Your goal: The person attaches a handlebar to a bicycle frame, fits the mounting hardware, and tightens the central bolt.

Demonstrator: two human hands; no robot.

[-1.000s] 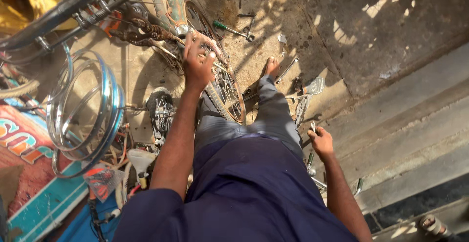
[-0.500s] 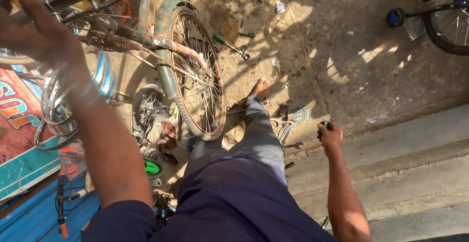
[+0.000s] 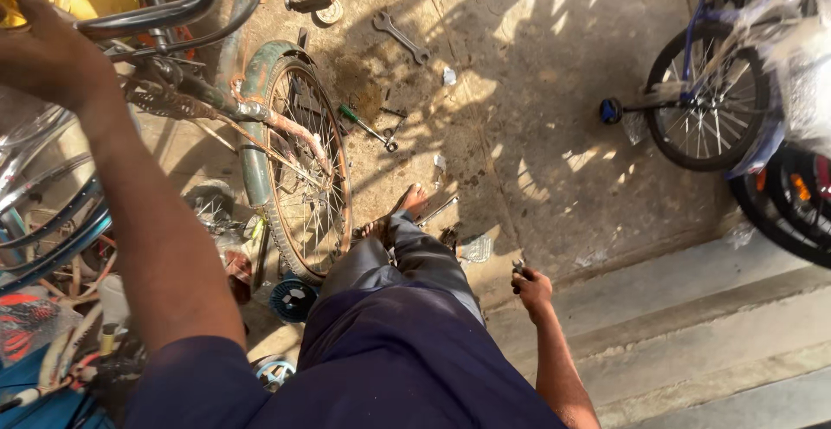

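Sunlit, oil-stained concrete floor spreads under a repair spot, with a raised stone step along the right edge. At far left the left hand is lifted high against the frame tube of an old bicycle, near a yellow part; whether its fingers wrap the tube I cannot tell, as they are out of view. Just right of that arm stands the rusty rear wheel with its green mudguard, upright, and the person's bare foot rests on the floor beside its rim. A green-handled screwdriver and a spanner lie loose on the floor beyond. Lower right, the right hand is closed around a small metal tool, held low, well apart from the wheel. Judging by this, the work is at the steady-the-bike stage; bringing that tool to the wheel seems called for. A blue bicycle stands at far right.
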